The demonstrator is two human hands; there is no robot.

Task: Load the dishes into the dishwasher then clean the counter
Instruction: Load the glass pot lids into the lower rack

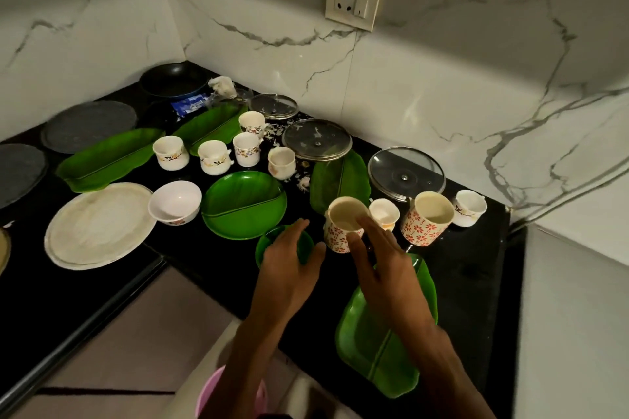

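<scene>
- Black stone counter [218, 269] w/ L-shaped corner, white marble-look wall [425, 85] behind, wall socket [354, 0] above. Dim light. Crowded w/ dirty dishes; white crumbs and scraps litter the back, near the lids.
- Big round off-white plate [98, 224] at left edge; two dark grey round plates [88, 126] further back-left; black pan [173, 78] in the corner.
- Green leaf-shaped trays: one long tray [109, 160] back-left, one large tray [371, 343] nearest the person, partly under the right forearm. Round green divided plate [243, 204] mid-counter.
- Three glass lids [316, 139] w/ steel rims along the back wall.
- White bowl [175, 202] between the big plate and the divided plate.
- Two tall mugs w/ red flower print: near mug [340, 224] by the hands, second mug [427, 218] to its right. Several small white teacups [170, 151] scattered behind.
- Right hand [384, 255]: fingers spread, tips touching the near mug's rim and side; not closed round it yet.
- Left hand [289, 258]: fingers loosely spread, resting over a small green bowl [272, 245] just left of the mug; can't tell if it actually holds it.
- Handling, my guess: mug looks ceramic — stiff, breakable, some weight, glaze prob. slippery if wet. Best taken round the body or by the handle, which isn't visible here. Green pieces look like light plastic, forgiving; take by the rim.
- Pink bucket-like rim [211, 395] on the floor below. No dishwasher in view.
</scene>
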